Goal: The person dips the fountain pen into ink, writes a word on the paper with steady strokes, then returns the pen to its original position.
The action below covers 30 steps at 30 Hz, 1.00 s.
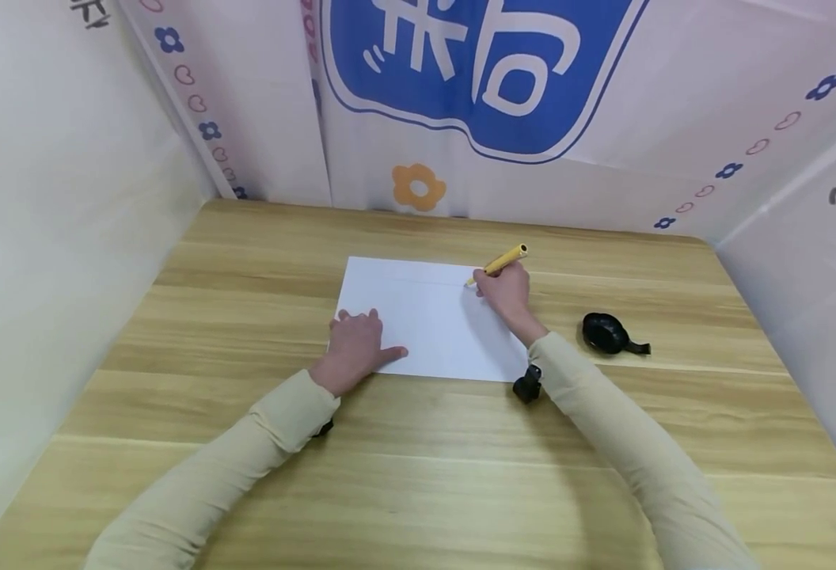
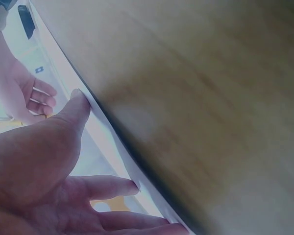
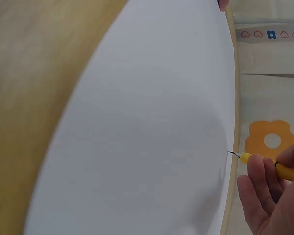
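Note:
A white sheet of paper (image 1: pixel 425 324) lies flat on the wooden table. The left hand (image 1: pixel 354 344) rests on its left part with fingers spread and thumb stretched out; in the left wrist view the fingers (image 2: pixel 112 186) touch the sheet. Near the top right corner, the right hand (image 1: pixel 507 289) pinches a yellow pen (image 1: pixel 507 258), tilted, its tip at the paper. The right wrist view also has the pen (image 3: pixel 286 172), its thin metal tip at the sheet's far edge. A faint line seems to run leftward from the tip in the head view.
A black rounded object with a short tail (image 1: pixel 606 333) lies right of the paper. Dark wrist devices (image 1: pixel 528 385) show under the sleeves. White printed cloth (image 1: pixel 268 95) hangs behind the table (image 1: pixel 418 475), and pale walls of similar sheeting flank it.

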### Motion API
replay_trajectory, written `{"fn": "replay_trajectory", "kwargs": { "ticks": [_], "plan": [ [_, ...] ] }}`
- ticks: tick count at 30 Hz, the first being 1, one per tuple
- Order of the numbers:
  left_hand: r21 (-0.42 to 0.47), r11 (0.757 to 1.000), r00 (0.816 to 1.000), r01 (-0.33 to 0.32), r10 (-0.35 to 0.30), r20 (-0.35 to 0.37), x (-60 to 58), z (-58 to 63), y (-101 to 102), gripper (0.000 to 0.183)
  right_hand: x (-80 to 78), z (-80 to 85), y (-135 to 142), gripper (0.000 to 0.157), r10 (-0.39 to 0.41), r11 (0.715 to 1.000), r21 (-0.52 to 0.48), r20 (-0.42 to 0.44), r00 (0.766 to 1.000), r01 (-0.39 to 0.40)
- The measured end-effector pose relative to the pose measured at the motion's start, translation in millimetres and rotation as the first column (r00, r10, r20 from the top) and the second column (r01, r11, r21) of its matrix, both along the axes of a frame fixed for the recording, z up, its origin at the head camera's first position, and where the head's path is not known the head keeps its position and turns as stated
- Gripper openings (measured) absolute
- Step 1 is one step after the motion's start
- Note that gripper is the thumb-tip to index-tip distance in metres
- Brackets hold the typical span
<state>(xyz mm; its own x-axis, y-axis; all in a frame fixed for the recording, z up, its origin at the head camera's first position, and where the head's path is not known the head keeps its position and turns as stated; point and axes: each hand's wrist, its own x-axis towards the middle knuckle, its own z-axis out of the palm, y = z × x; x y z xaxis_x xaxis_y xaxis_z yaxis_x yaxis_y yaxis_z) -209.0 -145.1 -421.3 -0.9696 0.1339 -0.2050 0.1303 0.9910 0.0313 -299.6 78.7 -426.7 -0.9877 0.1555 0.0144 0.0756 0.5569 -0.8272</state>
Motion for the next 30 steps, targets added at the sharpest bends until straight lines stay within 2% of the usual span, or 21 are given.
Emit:
{"fn": "replay_trajectory", "kwargs": {
  "ticks": [9, 16, 21, 30],
  "plan": [
    [0.012, 1.0, 1.0, -0.001, 0.001, 0.013, 0.7, -0.5, -0.2, 0.085, 4.0, 1.1, 13.5, 0.016, -0.027, 0.999, 0.023, -0.01, 1.0, 0.027],
    [0.01, 1.0, 1.0, -0.002, 0.001, 0.014, 2.4, 2.1, 0.5, 0.087, 6.6, 2.2, 23.9, 0.017, -0.036, 0.999, 0.02, 0.018, 0.999, 0.035],
    [0.025, 1.0, 1.0, -0.002, 0.002, 0.015, 2.2, 2.0, 0.6, 0.086, 9.1, 4.6, 31.1, 0.014, -0.07, 0.997, 0.021, 0.033, 0.997, 0.069],
    [0.04, 0.999, 1.0, -0.006, 0.006, 0.009, 1.9, 3.9, 1.5, 0.079, 11.6, 4.6, 44.2, 0.017, -0.085, 0.996, 0.042, 0.034, 0.996, 0.084]
  ]
}}
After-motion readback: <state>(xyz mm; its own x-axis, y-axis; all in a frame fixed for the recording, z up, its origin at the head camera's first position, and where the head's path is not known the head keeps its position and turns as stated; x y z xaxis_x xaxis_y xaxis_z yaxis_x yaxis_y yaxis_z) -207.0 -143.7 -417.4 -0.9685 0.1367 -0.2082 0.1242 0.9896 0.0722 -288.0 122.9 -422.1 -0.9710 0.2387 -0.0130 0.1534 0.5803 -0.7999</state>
